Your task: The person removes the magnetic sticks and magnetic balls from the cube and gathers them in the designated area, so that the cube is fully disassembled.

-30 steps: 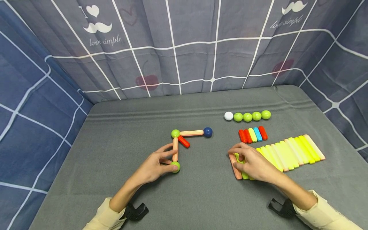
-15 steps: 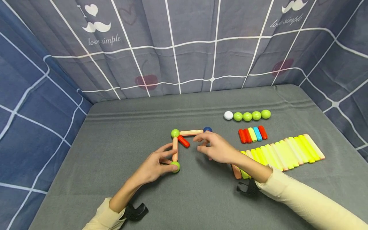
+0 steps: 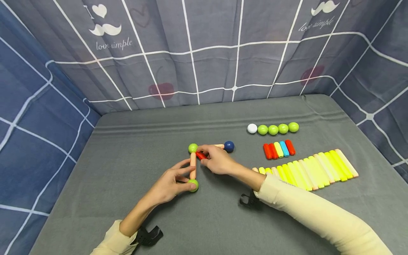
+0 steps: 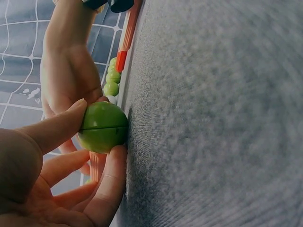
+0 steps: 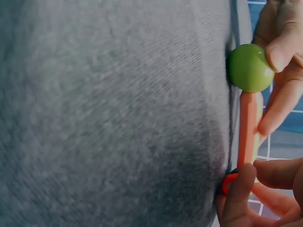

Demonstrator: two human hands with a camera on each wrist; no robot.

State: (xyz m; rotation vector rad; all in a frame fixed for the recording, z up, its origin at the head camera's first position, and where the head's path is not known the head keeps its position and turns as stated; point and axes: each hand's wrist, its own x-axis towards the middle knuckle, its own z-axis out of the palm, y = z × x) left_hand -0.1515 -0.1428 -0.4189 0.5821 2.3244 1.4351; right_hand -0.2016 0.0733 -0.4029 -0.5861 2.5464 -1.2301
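My left hand point(image 3: 170, 182) pinches a green ball point(image 4: 104, 127) between thumb and fingers. From that ball a salmon-coloured stick point(image 3: 193, 159) runs to a second green ball point(image 3: 192, 148), with other left fingers along its side. The fingertips of my right hand point(image 3: 220, 162) pinch a short red stick point(image 3: 200, 155), angled away from the second ball. Whether the red stick is joined to the ball cannot be made out. Partly behind my right hand, another pale stick point(image 3: 220, 146) leads to a dark blue ball point(image 3: 228, 146).
A white ball point(image 3: 252, 128) and several green balls point(image 3: 273, 130) line the back right. In front of them lie short red, yellow and blue sticks point(image 3: 279, 149). A long row of yellow and pale sticks point(image 3: 313, 170) lies at the right, partly under my right forearm.
My right hand has left the row of long sticks, moved left past the dark blue ball, and taken hold of the short red stick. My left hand keeps its place on the green ball.
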